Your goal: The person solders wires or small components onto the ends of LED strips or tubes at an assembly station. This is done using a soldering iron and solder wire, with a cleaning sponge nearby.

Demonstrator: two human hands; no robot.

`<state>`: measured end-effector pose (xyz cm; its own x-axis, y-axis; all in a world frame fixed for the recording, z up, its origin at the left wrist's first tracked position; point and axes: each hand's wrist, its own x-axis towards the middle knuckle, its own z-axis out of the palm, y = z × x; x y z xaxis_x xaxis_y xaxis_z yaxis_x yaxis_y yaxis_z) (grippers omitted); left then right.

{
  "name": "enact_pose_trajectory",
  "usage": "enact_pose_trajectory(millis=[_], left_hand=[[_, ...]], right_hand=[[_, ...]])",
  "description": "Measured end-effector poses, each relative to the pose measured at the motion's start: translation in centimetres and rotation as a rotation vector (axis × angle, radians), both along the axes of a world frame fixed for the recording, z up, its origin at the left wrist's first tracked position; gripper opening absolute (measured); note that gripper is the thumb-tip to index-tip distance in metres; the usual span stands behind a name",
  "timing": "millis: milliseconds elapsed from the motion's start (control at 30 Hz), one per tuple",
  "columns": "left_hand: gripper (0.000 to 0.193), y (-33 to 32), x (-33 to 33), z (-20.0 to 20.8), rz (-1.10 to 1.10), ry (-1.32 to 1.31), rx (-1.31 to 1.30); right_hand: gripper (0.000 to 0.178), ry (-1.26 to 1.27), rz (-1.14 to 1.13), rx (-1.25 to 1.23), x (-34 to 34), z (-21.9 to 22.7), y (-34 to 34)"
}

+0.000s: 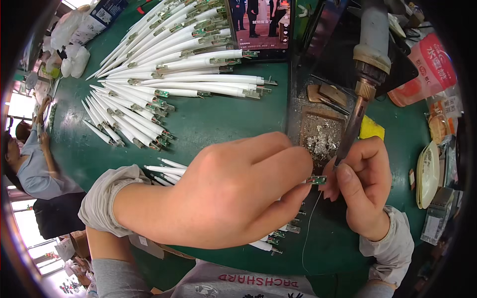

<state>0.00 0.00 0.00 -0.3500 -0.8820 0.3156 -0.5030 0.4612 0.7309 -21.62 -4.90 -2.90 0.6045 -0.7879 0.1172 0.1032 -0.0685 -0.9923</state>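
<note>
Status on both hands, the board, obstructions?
Left hand: gripping green circuit board, end exposed. Right hand: fingers curled, grip unclear. Soldering iron: tip by right hand, possible obstruction.

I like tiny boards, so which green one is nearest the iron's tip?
The green board poking out of the left hand; the other boards lie on the table.

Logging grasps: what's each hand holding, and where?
Left hand: a piece with a small green rectangular circuit board, gripped behind that board end; rest hidden. Right hand: can't tell whether anything's held.
</note>
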Motion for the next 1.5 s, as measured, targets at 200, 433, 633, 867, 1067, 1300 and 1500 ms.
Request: enact_pose_trajectory(millis=[200,433,633,867,1067,1300,1500], left_hand=[[0.019,1.5,-0.2,-1.2,-0.055,-0.115,-0.076],[0.025,1.1,0.0,-0.9,-0.139,-0.375,-0.138],[0.021,-4.0,3.7,-1.6,0.284,-0.818,-0.419],[0.017,-3.7,3.8,-0.7,0.043,-0.683,-0.299],[0.031,-1.1,1.3,2.4,-0.228,-0.494,-0.121],[0.025,-1.1,1.3,2.2,-0.209,-0.023,0.367],[0.017,-1.3,1.3,1.6,-0.216,0.072,0.537]], right_hand=[[0.012,0.009,0.01,0.01,-0.1,-0.3,-0.1],[0.012,0.052,-0.008,-0.001,0.0,-0.2,0.1],[0.012,0.076,-0.016,0.013,0.1,-0.1,0.2],[0.02,0.06,-0.03,-0.039,0.0,-0.3,0.3],[0.028,0.012,0.043,-0.131,0.1,0.2,0.7],[0.014,0.097,0.047,-0.126,-0.1,0.5,1.0],[0.016,0.094,0.043,0.029,-0.1,0.5,0.9]])
